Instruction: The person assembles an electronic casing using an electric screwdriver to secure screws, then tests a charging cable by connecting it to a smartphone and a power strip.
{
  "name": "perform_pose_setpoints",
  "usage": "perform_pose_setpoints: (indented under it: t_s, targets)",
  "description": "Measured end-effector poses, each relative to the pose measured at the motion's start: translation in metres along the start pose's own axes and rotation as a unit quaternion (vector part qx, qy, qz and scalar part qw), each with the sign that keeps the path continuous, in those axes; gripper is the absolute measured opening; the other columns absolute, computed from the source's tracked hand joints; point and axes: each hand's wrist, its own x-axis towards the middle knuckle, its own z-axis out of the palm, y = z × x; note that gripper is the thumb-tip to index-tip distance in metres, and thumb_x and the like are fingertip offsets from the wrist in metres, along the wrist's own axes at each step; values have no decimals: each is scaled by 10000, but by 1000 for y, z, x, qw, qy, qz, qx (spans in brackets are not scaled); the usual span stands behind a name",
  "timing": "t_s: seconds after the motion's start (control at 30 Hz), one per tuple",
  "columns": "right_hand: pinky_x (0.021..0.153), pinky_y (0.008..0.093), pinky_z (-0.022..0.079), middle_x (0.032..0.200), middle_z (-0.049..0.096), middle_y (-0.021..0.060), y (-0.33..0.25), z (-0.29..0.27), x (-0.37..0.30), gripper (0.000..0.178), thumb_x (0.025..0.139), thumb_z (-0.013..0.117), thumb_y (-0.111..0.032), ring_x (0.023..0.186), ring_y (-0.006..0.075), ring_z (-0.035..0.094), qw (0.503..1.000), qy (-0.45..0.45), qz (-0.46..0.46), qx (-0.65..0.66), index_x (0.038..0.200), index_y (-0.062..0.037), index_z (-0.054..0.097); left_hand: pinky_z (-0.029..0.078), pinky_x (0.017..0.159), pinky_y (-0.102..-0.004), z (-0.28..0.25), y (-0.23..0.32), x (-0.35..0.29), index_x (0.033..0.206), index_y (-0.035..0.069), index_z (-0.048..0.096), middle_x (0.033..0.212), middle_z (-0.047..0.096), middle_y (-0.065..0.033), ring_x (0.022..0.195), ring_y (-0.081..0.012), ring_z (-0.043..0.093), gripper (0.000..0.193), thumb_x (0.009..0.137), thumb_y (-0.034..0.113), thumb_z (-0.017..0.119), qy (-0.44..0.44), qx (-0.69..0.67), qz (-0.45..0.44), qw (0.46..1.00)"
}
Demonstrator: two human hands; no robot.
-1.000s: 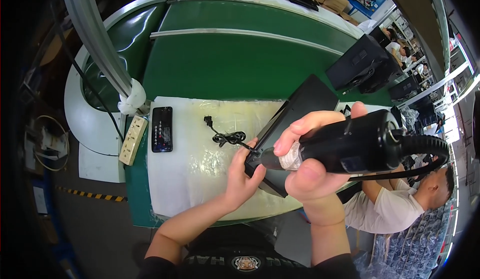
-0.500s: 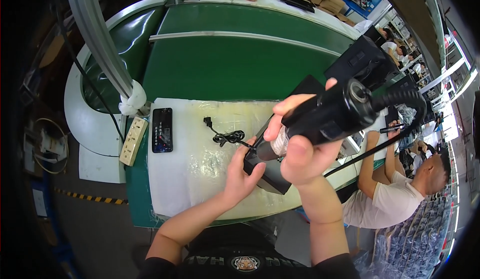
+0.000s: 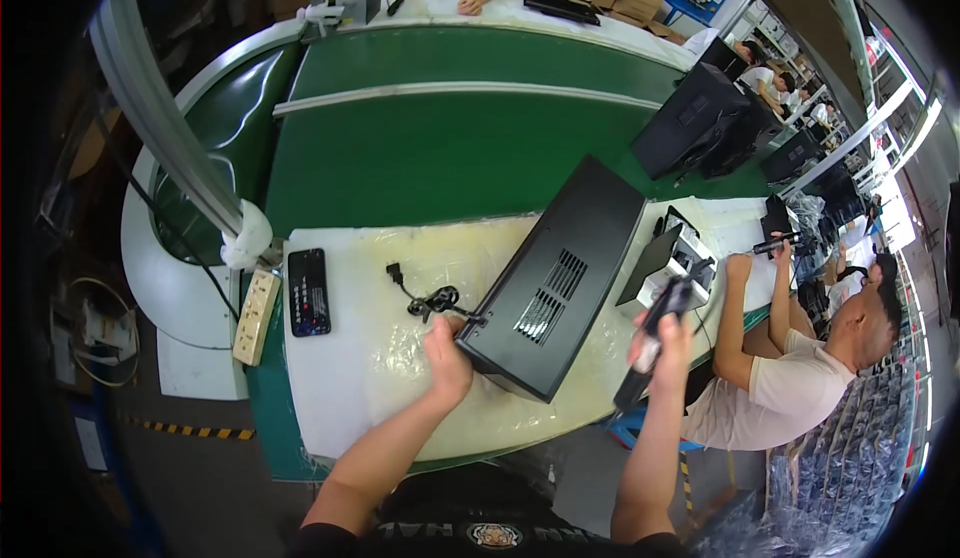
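Note:
A long black metal case (image 3: 588, 226) with slotted vents lies slantwise on the pale, film-covered mat (image 3: 370, 408). At its near left corner my left hand (image 3: 447, 366) grips the edge, beside the point where a black power cord (image 3: 437, 302) comes out. The cord lies bundled on the mat with its plug pointing away. To the right of the case, my right hand (image 3: 668, 358) is closed round a black electric screwdriver (image 3: 667, 305); motion blurs it, and it is held apart from the case.
A white open box (image 3: 650, 276) stands right of the case. Leftward are a black phone (image 3: 309, 293), a power strip (image 3: 257, 318) and a metal post (image 3: 165, 108). Beyond runs a green conveyor (image 3: 450, 158) carrying black cabinets (image 3: 690, 123). A co-worker (image 3: 790, 388) sits at right.
My right hand has brought the screwdriver down and right, away from the case, which now shows its vented face. My left hand has shifted slightly left and stays at the corner.

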Motion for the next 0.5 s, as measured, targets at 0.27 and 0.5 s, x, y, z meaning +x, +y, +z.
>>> perform_pose_setpoints:
  t_s: [0.27,0.5]
  targets:
    - [426,298,473,874,660,115,99,-20,-35,355,970,586,-303,496,159,575,946,-81,311,-42,1186,-45,474,475,872,-327,-3,4,67,1082,2,611,1032,637,-89,973,-178,590,493,1018,438,389,102,-202,-12,974]
    - [453,304,475,915,665,125,102,-19,-33,349,964,595,-300,507,156,570,948,-80,307,-31,1158,-25,503,388,1061,-428,30,60,53,1283,17,515,1329,543,-122,1239,-267,500,468,988,324,323,50,-419,-129,898]
